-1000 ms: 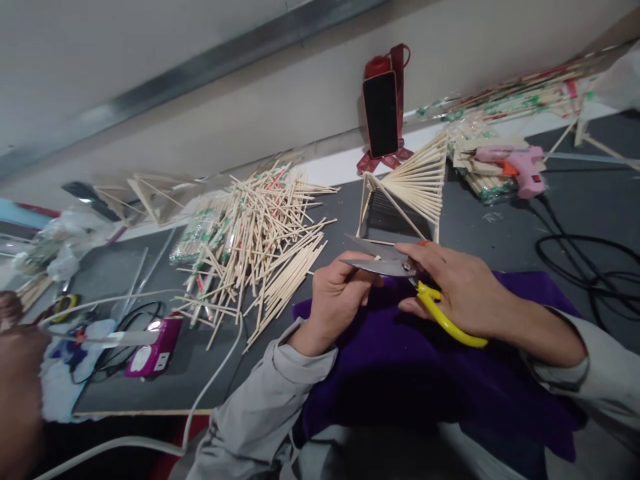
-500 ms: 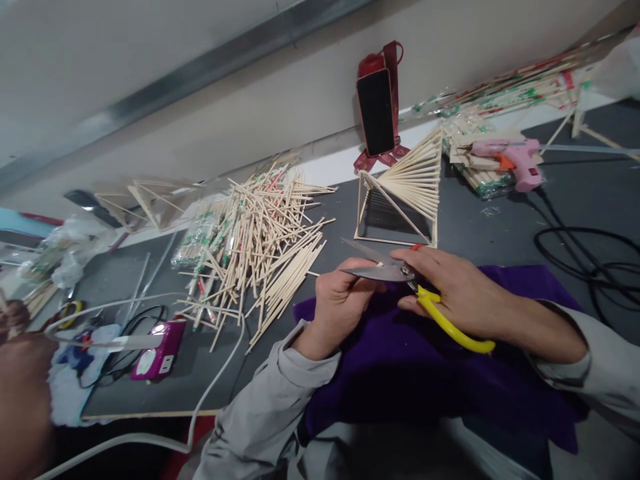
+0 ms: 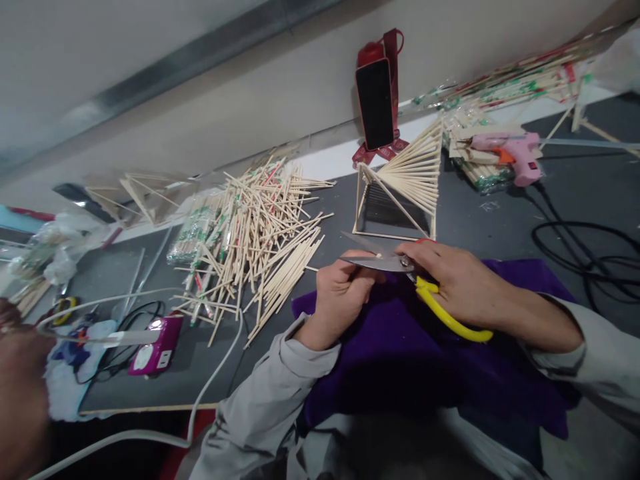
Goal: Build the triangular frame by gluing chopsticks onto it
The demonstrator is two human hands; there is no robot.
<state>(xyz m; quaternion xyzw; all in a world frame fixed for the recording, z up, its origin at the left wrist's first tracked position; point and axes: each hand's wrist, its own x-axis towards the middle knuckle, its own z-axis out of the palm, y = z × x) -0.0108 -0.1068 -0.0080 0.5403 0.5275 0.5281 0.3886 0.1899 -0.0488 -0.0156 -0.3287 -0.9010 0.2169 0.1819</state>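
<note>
My right hand (image 3: pixel 457 273) is closed around scissors (image 3: pixel 453 323) with a yellow handle; a bit of red shows by the index finger. Their two metal blades are parted and point left over my left hand (image 3: pixel 340 293). That hand is closed, thumb and finger pinching a thin wooden stick (image 3: pixel 379 255), of which only a pale end shows between the blades. Both hands are above a purple cloth (image 3: pixel 400 347) at the table's near edge. Behind them stands a frame of glued sticks (image 3: pixel 413 163) with a fanned, twisted side.
A heap of loose wooden sticks (image 3: pixel 270 220) lies to the left. At right are a pink glue gun (image 3: pixel 520 150) and a coiled black cable (image 3: pixel 585 247). A phone (image 3: pixel 375 103) leans at the back. A magenta power block (image 3: pixel 157 343) and another person's hand (image 3: pixel 20 360) are far left.
The scissor blades have drawn slightly closer together around the stick's end. My hands keep nearly the same place, and the view has shifted a little.
</note>
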